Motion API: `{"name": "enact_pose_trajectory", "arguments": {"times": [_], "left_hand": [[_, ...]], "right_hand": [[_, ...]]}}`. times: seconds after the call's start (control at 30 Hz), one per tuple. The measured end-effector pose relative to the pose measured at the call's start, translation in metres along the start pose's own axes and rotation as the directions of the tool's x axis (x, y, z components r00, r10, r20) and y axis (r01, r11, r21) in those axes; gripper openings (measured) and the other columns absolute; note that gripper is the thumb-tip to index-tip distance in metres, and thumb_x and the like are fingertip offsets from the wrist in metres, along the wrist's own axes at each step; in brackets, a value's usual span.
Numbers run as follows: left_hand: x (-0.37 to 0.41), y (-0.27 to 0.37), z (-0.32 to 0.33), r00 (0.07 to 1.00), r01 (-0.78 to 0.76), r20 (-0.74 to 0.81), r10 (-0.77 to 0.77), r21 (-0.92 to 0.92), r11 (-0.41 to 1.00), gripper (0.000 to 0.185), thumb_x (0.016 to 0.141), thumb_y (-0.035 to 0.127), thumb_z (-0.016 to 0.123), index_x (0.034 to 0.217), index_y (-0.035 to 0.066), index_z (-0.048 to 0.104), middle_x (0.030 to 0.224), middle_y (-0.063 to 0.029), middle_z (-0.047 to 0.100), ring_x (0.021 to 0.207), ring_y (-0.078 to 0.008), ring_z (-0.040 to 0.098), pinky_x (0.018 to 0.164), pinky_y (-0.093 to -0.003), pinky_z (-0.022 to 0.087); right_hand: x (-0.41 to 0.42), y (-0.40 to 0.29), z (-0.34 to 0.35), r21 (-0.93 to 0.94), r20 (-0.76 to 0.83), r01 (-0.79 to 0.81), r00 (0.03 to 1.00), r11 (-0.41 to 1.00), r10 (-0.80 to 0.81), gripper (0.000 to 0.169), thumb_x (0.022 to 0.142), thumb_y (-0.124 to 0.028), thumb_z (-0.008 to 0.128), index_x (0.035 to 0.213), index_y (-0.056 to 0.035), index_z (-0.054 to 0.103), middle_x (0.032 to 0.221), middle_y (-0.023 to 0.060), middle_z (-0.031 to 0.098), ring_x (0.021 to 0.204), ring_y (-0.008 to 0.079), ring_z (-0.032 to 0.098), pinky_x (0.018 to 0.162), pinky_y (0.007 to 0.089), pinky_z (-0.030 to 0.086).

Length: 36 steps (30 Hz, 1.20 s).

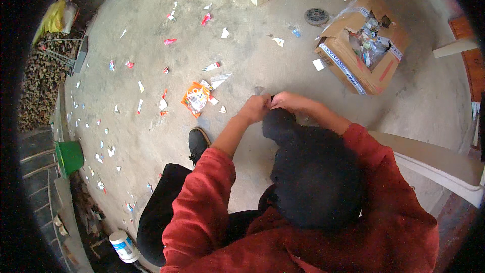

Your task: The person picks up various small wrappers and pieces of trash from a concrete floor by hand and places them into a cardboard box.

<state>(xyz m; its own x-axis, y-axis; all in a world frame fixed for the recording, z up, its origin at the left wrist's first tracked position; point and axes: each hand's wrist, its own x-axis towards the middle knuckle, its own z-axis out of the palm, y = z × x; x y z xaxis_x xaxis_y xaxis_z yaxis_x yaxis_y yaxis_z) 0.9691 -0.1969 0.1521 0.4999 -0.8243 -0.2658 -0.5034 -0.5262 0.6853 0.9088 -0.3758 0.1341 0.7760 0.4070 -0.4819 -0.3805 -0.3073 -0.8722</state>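
My left hand (257,107) and my right hand (290,101) meet in front of me, fingers curled together above the concrete floor. A small dark thing (272,98) shows between the fingertips, mostly hidden; its kind cannot be made out. On the floor to the left of the hands lies an orange and white printed plastic packet (197,98). Torn whitish scraps (219,79) lie beside it. My head, in a black covering (314,170), blocks the view just below the right hand.
An open cardboard box (341,66) holding crumpled plastic waste stands at right, near a round dark disc (316,16). Scraps of wrapper (170,41) litter the floor. A green bucket (69,157) and a white tub (124,247) are at left. A pale chair or table part (428,155) is at right.
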Motion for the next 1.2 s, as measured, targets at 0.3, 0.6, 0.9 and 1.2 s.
{"name": "enact_pose_trajectory", "arguments": {"times": [0.3,0.6,0.9,1.2], "left_hand": [[0.083,0.019,0.044,0.981,0.001,-0.19,-0.046,-0.227,0.974,0.016,0.075,0.014,0.051,0.079,0.001,0.061,0.084,-0.0184,0.058,0.08,-0.0341,0.057,0.074,-0.0396,0.046],[0.151,0.022,0.06,0.96,0.159,-0.165,-0.225,-0.34,0.927,0.042,0.088,0.042,0.047,0.101,0.002,0.051,0.083,-0.0228,0.059,0.081,-0.0391,0.056,0.073,-0.0453,0.044],[0.179,-0.029,0.022,0.865,0.161,-0.396,-0.308,-0.361,0.919,0.041,0.089,0.044,0.045,0.091,0.002,0.047,0.072,-0.0209,0.058,0.068,-0.0404,0.056,0.059,-0.0448,0.043],[0.192,-0.051,-0.032,0.891,-0.001,-0.439,-0.114,-0.253,0.968,0.029,0.087,0.03,0.051,0.082,0.001,0.051,0.077,-0.0229,0.057,0.072,-0.0422,0.054,0.059,-0.0459,0.042]], "right_hand": [[-0.044,0.075,-0.126,-0.766,-0.641,-0.594,0.734,0.246,-0.224,0.031,0.08,-0.006,0.048,0.111,-0.004,0.049,0.11,0.0138,0.054,0.07,0.0291,0.063,0.06,0.0401,0.052],[-0.008,0.087,-0.137,-0.776,-0.607,-0.567,0.79,0.278,-0.085,0.01,0.075,-0.008,0.057,0.084,-0.0049,0.059,0.071,0.0116,0.061,0.065,0.0215,0.064,0.054,0.0332,0.051],[0.061,0.022,-0.118,0.346,-0.485,0.022,0.86,0.938,0.159,0.011,0.086,-0.012,0.052,0.087,-0.0025,0.057,0.075,-0.0001,0.059,0.062,0.0086,0.053,0.053,0.0232,0.042],[0.093,0.016,-0.147,-0.064,-0.466,0.14,0.871,0.988,-0.154,0.01,0.083,-0.011,0.057,0.086,-0.0012,0.055,0.072,0.0001,0.058,0.067,0.009,0.054,0.057,0.0276,0.044]]}}
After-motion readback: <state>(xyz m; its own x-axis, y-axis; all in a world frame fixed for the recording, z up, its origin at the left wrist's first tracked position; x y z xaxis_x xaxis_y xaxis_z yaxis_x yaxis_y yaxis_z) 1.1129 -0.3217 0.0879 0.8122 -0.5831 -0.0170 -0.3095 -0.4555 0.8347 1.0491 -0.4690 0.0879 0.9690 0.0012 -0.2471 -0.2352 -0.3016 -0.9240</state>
